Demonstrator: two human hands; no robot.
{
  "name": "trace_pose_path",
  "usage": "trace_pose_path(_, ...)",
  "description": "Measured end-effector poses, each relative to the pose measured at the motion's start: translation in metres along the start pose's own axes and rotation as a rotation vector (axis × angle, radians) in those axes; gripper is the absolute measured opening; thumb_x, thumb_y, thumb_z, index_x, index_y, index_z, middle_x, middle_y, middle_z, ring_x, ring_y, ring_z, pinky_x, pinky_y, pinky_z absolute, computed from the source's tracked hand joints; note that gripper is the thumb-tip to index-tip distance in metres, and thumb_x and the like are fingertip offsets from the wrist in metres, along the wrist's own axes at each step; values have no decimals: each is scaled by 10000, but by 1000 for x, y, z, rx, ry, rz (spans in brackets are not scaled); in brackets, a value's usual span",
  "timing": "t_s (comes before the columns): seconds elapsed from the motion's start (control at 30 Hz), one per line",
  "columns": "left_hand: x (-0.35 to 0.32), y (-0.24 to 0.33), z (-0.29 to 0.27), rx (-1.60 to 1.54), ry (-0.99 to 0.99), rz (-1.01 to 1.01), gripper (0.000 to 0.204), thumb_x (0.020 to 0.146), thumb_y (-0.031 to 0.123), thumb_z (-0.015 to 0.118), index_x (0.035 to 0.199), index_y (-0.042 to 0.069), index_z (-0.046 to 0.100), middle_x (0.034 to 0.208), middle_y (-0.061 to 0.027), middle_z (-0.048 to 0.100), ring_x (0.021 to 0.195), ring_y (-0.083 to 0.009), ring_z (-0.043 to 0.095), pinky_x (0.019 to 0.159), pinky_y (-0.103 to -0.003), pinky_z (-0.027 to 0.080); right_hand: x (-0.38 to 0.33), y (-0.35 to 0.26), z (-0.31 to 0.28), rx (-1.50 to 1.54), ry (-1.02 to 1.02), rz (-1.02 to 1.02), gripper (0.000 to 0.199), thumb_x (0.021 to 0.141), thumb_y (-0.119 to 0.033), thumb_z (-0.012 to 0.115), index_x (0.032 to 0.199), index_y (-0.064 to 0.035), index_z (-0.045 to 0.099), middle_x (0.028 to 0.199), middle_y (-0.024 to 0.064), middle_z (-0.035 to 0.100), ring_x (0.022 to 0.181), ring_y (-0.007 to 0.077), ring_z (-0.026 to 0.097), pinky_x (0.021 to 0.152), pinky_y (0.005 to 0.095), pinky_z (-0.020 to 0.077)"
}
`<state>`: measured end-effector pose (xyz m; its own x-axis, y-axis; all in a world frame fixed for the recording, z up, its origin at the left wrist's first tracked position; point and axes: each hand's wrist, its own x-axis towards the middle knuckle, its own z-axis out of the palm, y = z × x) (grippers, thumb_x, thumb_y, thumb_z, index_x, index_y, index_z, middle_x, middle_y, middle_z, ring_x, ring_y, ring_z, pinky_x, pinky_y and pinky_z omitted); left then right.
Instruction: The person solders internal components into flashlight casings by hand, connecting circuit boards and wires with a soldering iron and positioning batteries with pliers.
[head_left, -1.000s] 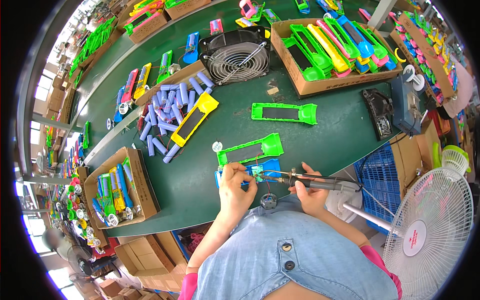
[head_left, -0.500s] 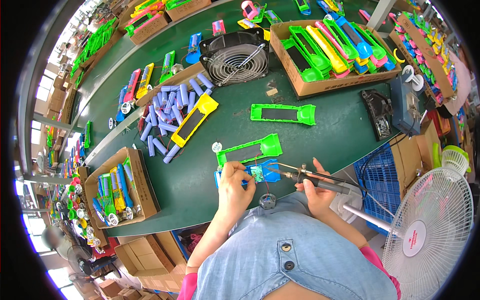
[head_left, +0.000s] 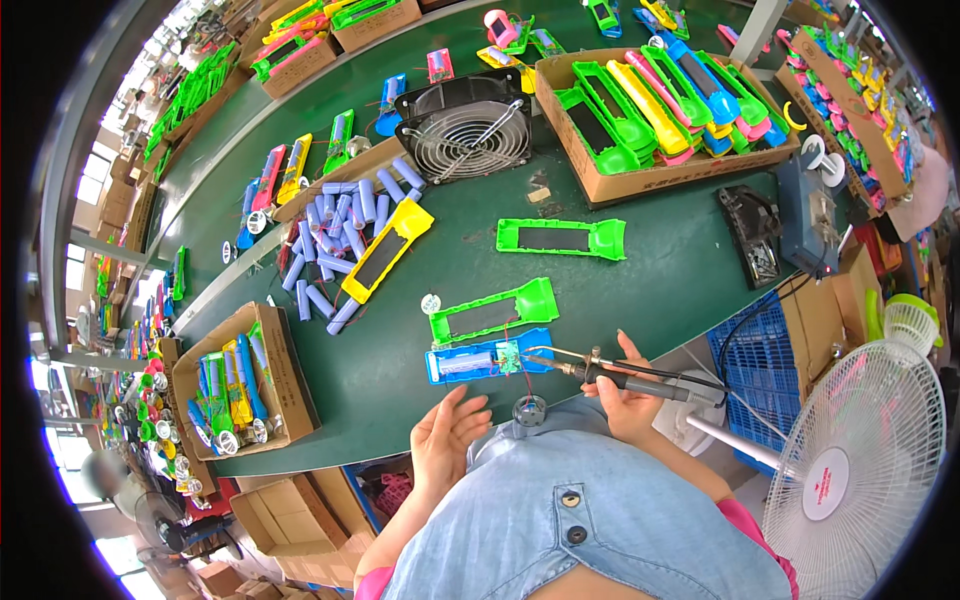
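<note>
My right hand [head_left: 626, 395] grips a soldering iron [head_left: 640, 386] with a thin metal tube running alongside it. The tip points at a small green circuit board [head_left: 511, 356] inside a blue plastic housing [head_left: 447, 364]. A lilac cylindrical battery [head_left: 467, 363] lies in that housing, left of the board. Below it, a round dark part with a clear face [head_left: 530, 410] hangs on a red wire at the table edge. My left hand [head_left: 450, 436] is empty, fingers apart, just below the housing and not touching it. A green housing [head_left: 491, 312] lies right behind the blue one.
Another green housing [head_left: 560, 239], a yellow housing [head_left: 388, 252] and a heap of lilac batteries [head_left: 347, 222] lie farther back. A black fan [head_left: 466, 130] stands behind. Cardboard boxes [head_left: 690, 177] hold coloured housings. A white fan [head_left: 850, 470] and a blue crate [head_left: 757, 345] are at right.
My left hand has let go of the blue housing and drawn back toward me, its fingers opening. The battery in the housing now shows. The soldering iron has shifted slightly, still near the board.
</note>
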<state>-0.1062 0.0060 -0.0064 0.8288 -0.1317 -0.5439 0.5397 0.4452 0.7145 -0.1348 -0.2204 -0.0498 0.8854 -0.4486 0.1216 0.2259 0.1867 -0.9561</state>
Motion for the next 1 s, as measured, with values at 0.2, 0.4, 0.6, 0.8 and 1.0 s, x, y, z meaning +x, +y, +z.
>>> trace_pose_path(0.2, 9, 0, -18, 790, 239, 665, 223, 858, 24, 538, 1071, -34, 576, 920, -142, 624, 744, -210, 623, 646, -297, 517, 1, 3, 6, -8, -16, -36, 176, 766, 15, 627, 931, 5, 568, 733, 58, 638, 628, 145, 653, 1082, 470, 187)
trace_pose_path(0.4, 37, 10, 24, 1280, -4, 1337, 223, 640, -63, 692, 827, 40, 626, 779, -63, 589, 654, -222, 588, 593, -299, 486, 2, 3, 4, -109, -46, -134, 149, 755, 2, 643, 894, 4, 591, 732, 51, 635, 624, 150, 650, 1081, 478, 182)
trace_pose_path(0.6, 49, 1, 29, 1418, -147, 1271, 237, 624, -12, 686, 850, 46, 642, 768, -46, 539, 648, -209, 539, 565, -306, 443, -1, -4, 3, -113, -20, -93, 143, 760, -9, 640, 890, 3, 579, 718, 44, 624, 622, 143, 649, 1076, 497, 182)
trace_pose_path(0.8, 50, 3, 29, 1605, -211, 1368, 263, 609, 20, 655, 871, 32, 646, 779, -49, 517, 666, -184, 534, 574, -295, 445, -2, -3, 2, -112, -30, -81, 155, 763, -14, 639, 900, -2, 568, 707, 40, 626, 625, 139, 650, 1076, 499, 178)
trace_pose_path(1.0, 50, 1, 26, 1630, -247, 1392, 296, 589, 6, 670, 879, 62, 660, 777, -34, 532, 651, -184, 540, 551, -307, 448, 0, -2, 4, -156, -57, -125, 159, 756, -23, 647, 891, 1, 568, 716, 47, 630, 628, 142, 651, 1074, 495, 185)
